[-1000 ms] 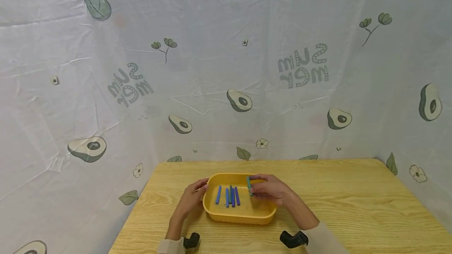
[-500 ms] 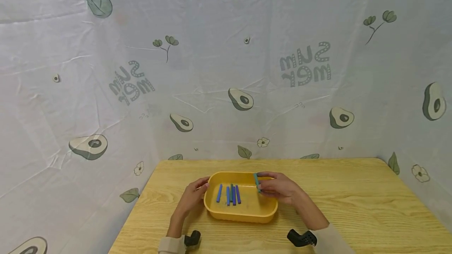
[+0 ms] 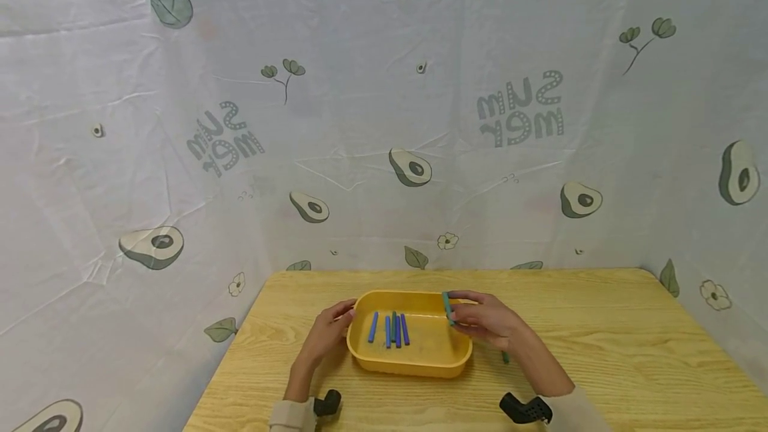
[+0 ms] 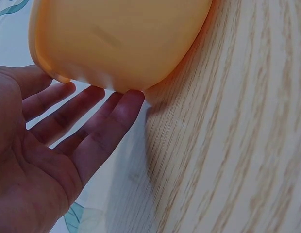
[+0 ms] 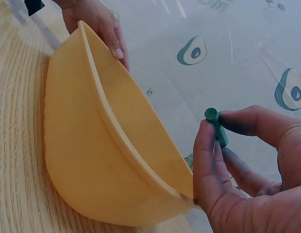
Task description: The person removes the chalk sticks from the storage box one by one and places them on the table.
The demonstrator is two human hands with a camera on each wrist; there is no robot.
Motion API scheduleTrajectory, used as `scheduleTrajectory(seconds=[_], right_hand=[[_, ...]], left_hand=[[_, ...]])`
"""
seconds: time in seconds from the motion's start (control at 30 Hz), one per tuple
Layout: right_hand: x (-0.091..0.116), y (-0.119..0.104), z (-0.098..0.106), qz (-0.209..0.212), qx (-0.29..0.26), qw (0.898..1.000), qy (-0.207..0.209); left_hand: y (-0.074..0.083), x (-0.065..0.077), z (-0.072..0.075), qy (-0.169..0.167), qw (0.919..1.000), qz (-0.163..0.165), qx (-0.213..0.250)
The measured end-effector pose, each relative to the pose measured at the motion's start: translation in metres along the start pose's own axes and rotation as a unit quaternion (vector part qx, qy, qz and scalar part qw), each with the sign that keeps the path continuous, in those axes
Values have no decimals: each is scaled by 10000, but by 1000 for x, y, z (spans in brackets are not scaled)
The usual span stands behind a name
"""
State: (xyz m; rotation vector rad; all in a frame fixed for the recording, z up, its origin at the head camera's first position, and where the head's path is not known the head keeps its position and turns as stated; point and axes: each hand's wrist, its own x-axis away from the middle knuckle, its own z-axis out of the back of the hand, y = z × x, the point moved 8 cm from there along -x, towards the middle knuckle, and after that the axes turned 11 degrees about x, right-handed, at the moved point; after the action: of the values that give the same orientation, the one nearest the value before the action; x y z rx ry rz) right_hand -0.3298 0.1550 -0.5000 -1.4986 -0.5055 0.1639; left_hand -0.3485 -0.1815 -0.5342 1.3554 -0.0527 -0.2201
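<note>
The yellow plastic tray stands on the table, with several blue, purple and dark green pastel sticks lying in its left half. My left hand holds the tray's left end, thumb at the rim and fingers against the outer wall. Above the tray's right end, my right hand pinches a green pastel stick between thumb and fingertips. Dark smudges mark those fingertips. In the right wrist view the tray's wall hides the sticks inside it.
Under my right forearm, a small dark green piece shows on the wooden table, mostly hidden. A white patterned sheet hangs behind and beside the table. Black wrist cameras sit at both cuffs.
My right hand has moved right with the green pastel stick, from over the tray's inside to its right rim. The small green piece by the forearm has come into sight. My left hand stays put.
</note>
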Motion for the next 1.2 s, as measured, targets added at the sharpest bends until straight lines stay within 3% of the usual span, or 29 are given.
scheduleTrajectory(seconds=[0.5, 0.87, 1.2], right_hand=[[16, 1, 22, 151, 165, 9997, -17], [22, 14, 30, 247, 251, 9993, -128], [31, 34, 44, -8, 157, 9998, 94]], left_hand=[[-3, -1, 1, 21, 9997, -7, -242], [-2, 0, 2, 20, 9999, 52, -128], [-2, 1, 1, -4, 9999, 50, -91]])
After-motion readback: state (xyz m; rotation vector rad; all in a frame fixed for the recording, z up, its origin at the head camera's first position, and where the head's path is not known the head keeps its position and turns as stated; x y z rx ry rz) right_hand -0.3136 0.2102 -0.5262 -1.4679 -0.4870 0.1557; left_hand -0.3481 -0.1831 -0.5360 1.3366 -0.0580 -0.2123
